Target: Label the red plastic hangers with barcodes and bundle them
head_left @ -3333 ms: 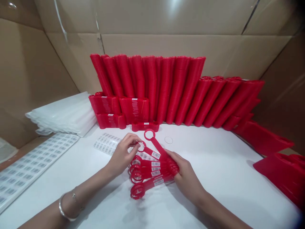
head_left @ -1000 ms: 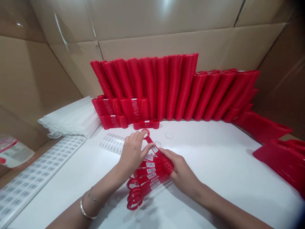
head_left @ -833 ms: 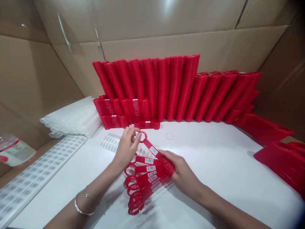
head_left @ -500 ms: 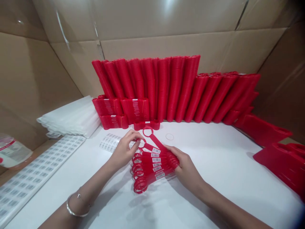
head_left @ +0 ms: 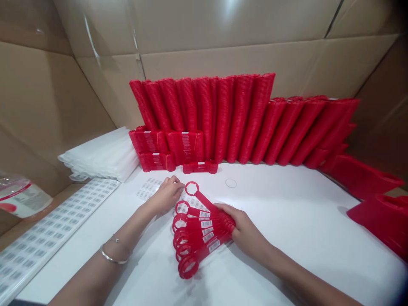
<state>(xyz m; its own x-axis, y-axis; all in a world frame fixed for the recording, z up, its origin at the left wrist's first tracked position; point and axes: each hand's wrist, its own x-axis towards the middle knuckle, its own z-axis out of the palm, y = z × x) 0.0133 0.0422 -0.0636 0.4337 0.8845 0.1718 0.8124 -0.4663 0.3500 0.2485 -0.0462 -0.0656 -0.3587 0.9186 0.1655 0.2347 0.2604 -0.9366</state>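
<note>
Head camera: clocked from the fan of flat red plastic ring-ended strips (head_left: pixel 197 227), held above the white table (head_left: pixel 287 221) in the right hand (head_left: pixel 244 225), a clear plastic container (head_left: pixel 24 195), contents unclear, stands past nine. Near ten-thirty, the left hand (head_left: pixel 168 194) has bunched fingertips; whether they pinch anything cannot be told. It partly covers a white barcode-sticker sheet (head_left: pixel 147 188). Tall ribbed red plastic stacks (head_left: pixel 219 121) block twelve to one; a translucent white plastic pile (head_left: pixel 103 155) lies at ten.
</note>
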